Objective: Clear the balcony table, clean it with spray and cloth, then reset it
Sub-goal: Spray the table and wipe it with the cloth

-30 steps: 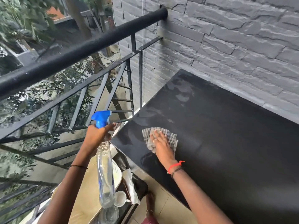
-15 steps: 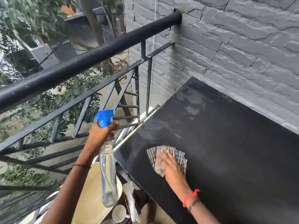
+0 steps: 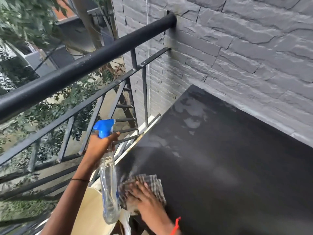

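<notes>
The black balcony table (image 3: 228, 158) fills the right half of the view, with wet smears near its far left corner. My left hand (image 3: 100, 146) grips the neck of a clear spray bottle (image 3: 108, 189) with a blue trigger head, held upright off the table's left edge. A faint mist streak runs from the nozzle out over the tabletop. My right hand (image 3: 149, 199) presses flat on a checked cloth (image 3: 152, 184) at the table's near left corner; the cloth and hand are motion-blurred.
A black metal railing (image 3: 76, 73) runs along the left, close to the table's edge. A grey stone wall (image 3: 245, 56) backs the table. Below the bottle a cream round surface (image 3: 91, 216) shows, with something white beside it. Trees lie beyond the railing.
My right hand has slid the cloth toward the table's near left corner. The left hand still holds the bottle upright, and a spray mist now streaks over the table. The view has tilted up.
</notes>
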The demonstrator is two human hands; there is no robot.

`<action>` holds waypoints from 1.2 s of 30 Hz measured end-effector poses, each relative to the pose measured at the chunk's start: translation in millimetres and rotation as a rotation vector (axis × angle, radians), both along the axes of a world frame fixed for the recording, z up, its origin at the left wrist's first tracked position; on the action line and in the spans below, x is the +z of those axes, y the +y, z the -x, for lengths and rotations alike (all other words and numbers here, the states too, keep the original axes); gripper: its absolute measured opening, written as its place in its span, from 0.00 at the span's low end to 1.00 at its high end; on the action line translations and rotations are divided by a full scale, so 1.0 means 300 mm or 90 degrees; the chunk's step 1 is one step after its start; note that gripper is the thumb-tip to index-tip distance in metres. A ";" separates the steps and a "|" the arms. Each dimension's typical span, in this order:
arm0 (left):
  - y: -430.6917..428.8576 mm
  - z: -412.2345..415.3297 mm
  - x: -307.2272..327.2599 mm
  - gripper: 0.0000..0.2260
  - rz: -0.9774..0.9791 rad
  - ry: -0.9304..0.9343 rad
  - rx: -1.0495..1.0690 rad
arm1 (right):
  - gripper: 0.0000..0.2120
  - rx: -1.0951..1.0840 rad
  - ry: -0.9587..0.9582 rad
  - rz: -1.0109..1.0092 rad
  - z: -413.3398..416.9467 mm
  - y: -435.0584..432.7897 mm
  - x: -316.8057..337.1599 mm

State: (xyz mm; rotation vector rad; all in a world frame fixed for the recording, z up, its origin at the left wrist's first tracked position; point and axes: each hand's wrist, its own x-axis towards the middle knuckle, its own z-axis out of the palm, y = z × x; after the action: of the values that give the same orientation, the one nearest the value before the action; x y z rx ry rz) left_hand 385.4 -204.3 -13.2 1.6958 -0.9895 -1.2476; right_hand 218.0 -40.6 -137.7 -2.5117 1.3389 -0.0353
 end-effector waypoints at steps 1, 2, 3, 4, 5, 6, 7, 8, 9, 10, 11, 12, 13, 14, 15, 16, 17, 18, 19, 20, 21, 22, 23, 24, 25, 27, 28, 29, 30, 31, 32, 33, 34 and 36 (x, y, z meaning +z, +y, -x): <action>-0.013 0.012 -0.001 0.04 0.001 -0.003 -0.002 | 0.13 -0.037 -0.026 0.000 0.068 0.017 0.003; -0.035 0.033 -0.006 0.04 0.001 -0.013 -0.010 | 0.16 -0.086 -0.051 0.017 0.147 0.014 0.011; -0.049 0.047 -0.008 0.05 0.001 -0.024 -0.014 | 0.17 -0.138 -0.065 0.041 0.220 -0.001 0.016; -0.062 0.060 -0.008 0.05 0.001 -0.029 -0.015 | 0.17 -0.178 -0.090 0.048 0.285 -0.035 0.023; -0.076 0.075 -0.011 0.05 -0.001 -0.024 -0.015 | 0.22 -0.214 -0.116 0.034 0.344 -0.086 0.028; -0.087 0.086 -0.012 0.06 -0.004 -0.015 -0.013 | 0.24 -0.241 -0.131 0.015 0.389 -0.152 0.034; -0.097 0.097 -0.014 0.06 -0.004 -0.007 -0.013 | 0.25 -0.257 -0.131 0.024 0.418 -0.229 0.032; -0.106 0.106 -0.015 0.06 -0.005 -0.005 -0.016 | 0.26 -0.267 -0.110 0.019 0.428 -0.311 0.036; -0.114 0.115 -0.014 0.05 -0.003 -0.005 -0.021 | 0.26 -0.279 -0.102 0.016 0.422 -0.393 0.032; -0.123 0.125 -0.010 0.05 -0.002 -0.009 -0.027 | 0.27 -0.289 -0.109 0.017 0.400 -0.472 0.026; -0.135 0.136 -0.006 0.05 0.001 -0.015 -0.032 | 0.27 -0.288 -0.098 0.017 0.362 -0.542 0.023; -0.147 0.147 0.000 0.05 0.002 -0.021 -0.031 | 0.26 -0.277 -0.081 0.020 0.314 -0.597 0.026; -0.157 0.155 0.008 0.05 0.003 -0.026 -0.026 | 0.26 -0.256 -0.068 0.018 0.260 -0.635 0.031; -0.166 0.163 0.018 0.05 0.003 -0.034 -0.025 | 0.25 -0.226 -0.052 0.020 0.208 -0.655 0.034; -0.176 0.171 0.028 0.05 0.005 -0.043 -0.030 | 0.26 -0.185 -0.036 0.030 0.156 -0.659 0.031; -0.183 0.178 0.037 0.05 0.006 -0.050 -0.040 | 0.26 -0.139 -0.017 0.037 0.108 -0.645 0.019; -0.191 0.184 0.044 0.05 0.007 -0.048 -0.048 | 0.27 -0.090 -0.007 0.040 0.069 -0.613 0.005; -0.194 0.191 0.049 0.05 0.008 -0.043 -0.053 | 0.27 -0.045 0.006 0.033 0.044 -0.560 -0.005; -0.201 0.200 0.052 0.05 0.010 -0.040 -0.052 | 0.27 -0.014 0.018 0.027 0.042 -0.497 -0.015; -0.209 0.211 0.054 0.06 0.011 -0.041 -0.049 | 0.27 -0.007 0.017 0.025 0.059 -0.430 -0.024; -0.217 0.221 0.051 0.06 0.011 -0.045 -0.045 | 0.27 -0.018 -0.001 0.022 0.094 -0.367 -0.018; -0.228 0.235 0.048 0.06 0.009 -0.047 -0.045 | 0.27 -0.035 -0.049 0.003 0.145 -0.316 -0.008; -0.235 0.245 0.044 0.06 0.007 -0.047 -0.045 | 0.27 -0.051 -0.098 -0.024 0.202 -0.269 -0.004; -0.243 0.255 0.040 0.06 0.005 -0.041 -0.046 | 0.26 -0.089 -0.160 -0.020 0.270 -0.234 -0.007; -0.254 0.272 0.031 0.06 0.001 -0.029 -0.049 | 0.25 -0.156 -0.187 -0.034 0.348 -0.223 -0.004; -0.271 0.298 0.017 0.06 -0.006 -0.007 -0.056 | 0.26 -0.240 -0.175 -0.022 0.492 -0.254 -0.011; -0.280 0.313 0.009 0.06 -0.011 -0.007 -0.062 | 0.27 -0.282 -0.167 0.001 0.562 -0.292 -0.021; -0.288 0.325 0.001 0.06 -0.015 -0.012 -0.067 | 0.28 -0.329 -0.161 0.008 0.623 -0.343 -0.021; -0.297 0.340 -0.007 0.07 -0.020 -0.015 -0.073 | 0.29 -0.368 -0.154 0.013 0.677 -0.407 -0.025; -0.304 0.353 -0.015 0.07 -0.024 -0.016 -0.075 | 0.29 -0.393 -0.139 0.016 0.718 -0.483 -0.026; -0.308 0.364 -0.022 0.07 -0.026 -0.014 -0.074 | 0.29 -0.416 -0.128 0.022 0.744 -0.564 -0.022; -0.313 0.376 -0.028 0.08 -0.026 -0.013 -0.073 | 0.30 -0.430 -0.120 0.025 0.752 -0.644 -0.017; -0.317 0.387 -0.033 0.10 -0.025 -0.012 -0.074 | 0.30 -0.439 -0.117 0.020 0.747 -0.722 -0.012; -0.323 0.402 -0.035 0.11 -0.026 -0.012 -0.079 | 0.28 -0.424 -0.089 -0.004 0.696 -0.856 -0.002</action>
State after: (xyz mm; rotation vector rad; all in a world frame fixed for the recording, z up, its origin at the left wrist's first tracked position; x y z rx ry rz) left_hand 264.7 -301.2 -23.7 1.7016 -1.1023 -1.3418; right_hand 9.2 -297.3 -138.2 -1.9039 2.0284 -0.3360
